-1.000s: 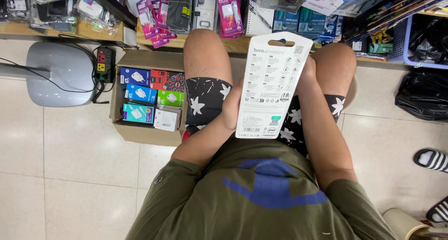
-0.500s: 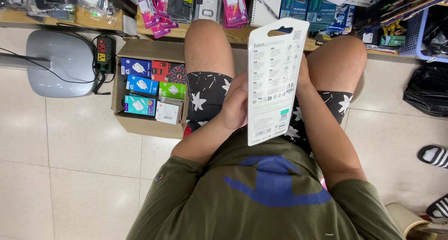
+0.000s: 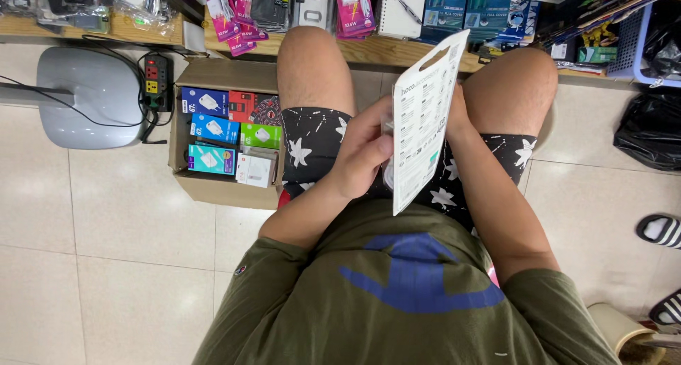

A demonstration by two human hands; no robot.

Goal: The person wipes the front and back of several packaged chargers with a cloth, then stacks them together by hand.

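Observation:
I sit with both hands raised over my lap, holding a flat white retail package (image 3: pixel 424 120) with a hang hole at its top. The package is turned partly edge-on, its printed back facing left. My left hand (image 3: pixel 363 156) grips its left edge, thumb on the card. My right hand (image 3: pixel 457 109) holds the far side and is mostly hidden behind the card. Black shorts with white stars (image 3: pixel 316 148) and an olive shirt (image 3: pixel 397 294) fill the lower view.
A cardboard box (image 3: pixel 220 191) with several small coloured boxes sits on the tiled floor to my left. Beyond it are a grey fan base (image 3: pixel 89 95) and a power strip (image 3: pixel 157 78). A low shelf (image 3: pixel 369 49) of packaged goods runs ahead. A black bag (image 3: pixel 649 131) lies right.
The white package has been rotated from facing flat toward me to a narrower, angled view. Both hands shifted slightly with it.

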